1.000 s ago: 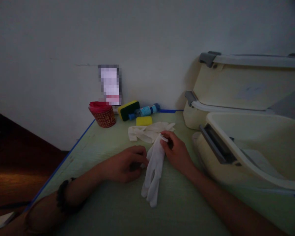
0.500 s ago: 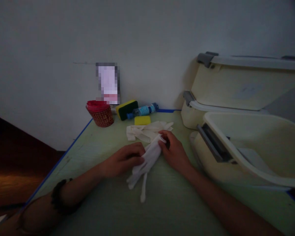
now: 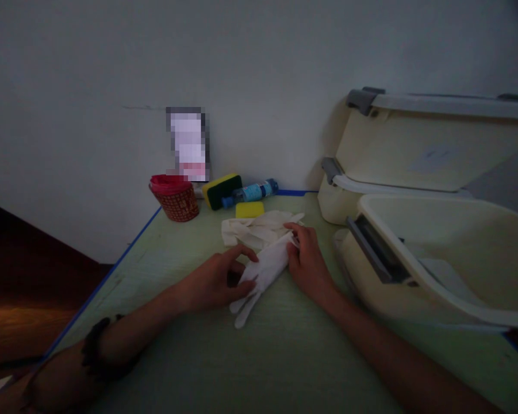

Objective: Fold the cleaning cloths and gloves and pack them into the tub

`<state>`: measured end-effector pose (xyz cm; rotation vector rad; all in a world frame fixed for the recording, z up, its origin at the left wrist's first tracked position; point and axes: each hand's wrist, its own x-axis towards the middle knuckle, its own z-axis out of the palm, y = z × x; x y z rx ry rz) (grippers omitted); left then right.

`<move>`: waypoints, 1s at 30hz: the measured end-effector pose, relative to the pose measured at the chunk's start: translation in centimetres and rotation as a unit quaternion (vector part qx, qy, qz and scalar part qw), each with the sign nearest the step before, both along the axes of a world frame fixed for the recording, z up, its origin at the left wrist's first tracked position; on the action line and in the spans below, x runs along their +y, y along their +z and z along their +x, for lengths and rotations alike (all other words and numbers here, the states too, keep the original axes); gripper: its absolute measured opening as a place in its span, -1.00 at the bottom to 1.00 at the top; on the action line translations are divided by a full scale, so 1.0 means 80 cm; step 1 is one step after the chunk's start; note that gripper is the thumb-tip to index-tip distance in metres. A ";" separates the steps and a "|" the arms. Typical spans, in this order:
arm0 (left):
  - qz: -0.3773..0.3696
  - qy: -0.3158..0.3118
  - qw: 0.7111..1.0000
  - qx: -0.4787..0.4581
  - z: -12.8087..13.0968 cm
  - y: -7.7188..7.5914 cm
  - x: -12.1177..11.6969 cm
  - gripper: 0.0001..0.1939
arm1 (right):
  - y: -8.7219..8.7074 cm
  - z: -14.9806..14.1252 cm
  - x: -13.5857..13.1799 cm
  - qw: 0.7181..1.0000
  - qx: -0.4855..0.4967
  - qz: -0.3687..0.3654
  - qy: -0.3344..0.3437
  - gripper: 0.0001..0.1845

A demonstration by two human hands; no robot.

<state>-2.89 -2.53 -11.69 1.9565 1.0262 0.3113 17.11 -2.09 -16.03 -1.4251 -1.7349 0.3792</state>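
Observation:
A white glove (image 3: 263, 270) lies slantwise on the green table (image 3: 284, 356) between my two hands. My left hand (image 3: 218, 282) pinches the glove near its finger end, thumb and fingers closed on it. My right hand (image 3: 308, 259) grips the glove's cuff end, fingers curled round it. A second white glove (image 3: 250, 229) lies flat just behind, not touched by either hand. A dark bead bracelet (image 3: 90, 351) sits on my left wrist.
At the back by the wall stand a red basket (image 3: 175, 198), a yellow-and-dark sponge (image 3: 222, 190), a small yellow sponge (image 3: 249, 209) and a blue bottle (image 3: 252, 192) lying down. Cream open-lidded bins (image 3: 414, 167) fill the right side. The table's blue-taped edge (image 3: 112, 273) drops off at the left.
The glove hung long toward me a second ago. Both hands have gathered it, swinging it slantwise and shorter, with its fingers now drawn up near my left hand.

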 end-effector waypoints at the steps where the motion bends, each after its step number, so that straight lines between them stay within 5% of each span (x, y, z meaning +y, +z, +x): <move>1: -0.019 -0.006 1.000 -0.007 -0.001 0.001 0.001 -0.71 | 0.000 0.000 0.000 1.000 0.000 -0.003 -0.001 -0.56; 8: -0.061 0.028 0.996 -0.063 -0.005 0.001 0.004 -0.67 | -0.002 0.004 0.002 1.000 -0.025 -0.002 0.008 -0.51; 19: 0.059 0.123 0.986 -0.098 -0.005 -0.011 0.012 -0.74 | 0.000 0.011 0.001 0.996 -0.089 -0.020 0.000 -0.46; 24: 0.030 0.085 0.994 -0.059 -0.002 -0.014 0.010 -0.57 | 0.000 0.011 0.001 0.996 -0.086 -0.012 -0.001 -0.45; 30: 0.024 0.117 0.991 -0.066 -0.002 -0.017 0.012 -0.69 | 0.002 0.010 0.000 0.995 -0.094 -0.028 -0.006 -0.47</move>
